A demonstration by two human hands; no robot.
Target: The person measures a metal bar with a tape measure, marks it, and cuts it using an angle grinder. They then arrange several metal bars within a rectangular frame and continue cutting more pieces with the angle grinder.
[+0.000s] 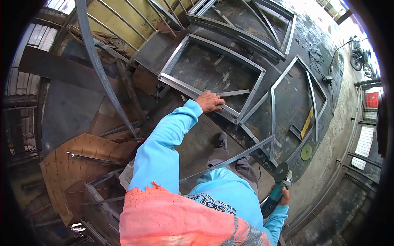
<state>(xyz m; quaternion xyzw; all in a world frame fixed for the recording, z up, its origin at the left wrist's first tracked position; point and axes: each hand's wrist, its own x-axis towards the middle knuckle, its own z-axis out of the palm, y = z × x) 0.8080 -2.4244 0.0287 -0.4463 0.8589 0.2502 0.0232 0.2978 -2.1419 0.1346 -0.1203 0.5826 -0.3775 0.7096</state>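
Observation:
My left hand [210, 101] is closed over the near bar of a rectangular metal frame [180, 85], which lies on a dark work table [283, 98]. My right hand [284, 197] grips an angle grinder [272, 201] with a teal body, low at my right side. Its dark disc [281, 171] points up beside the table's near edge. Whether the disc is spinning cannot be made out. A second, angled metal frame [273, 112] adjoins the first on the right. A loose green disc [306, 152] rests near the table's right edge.
More welded frames [236, 28] lie at the table's far end. A long metal bar [234, 158] crosses in front of my body. Plywood [88, 160] and sheet metal crowd the left. A power cable [331, 61] runs over the far right edge, towards a parked motorcycle [361, 61].

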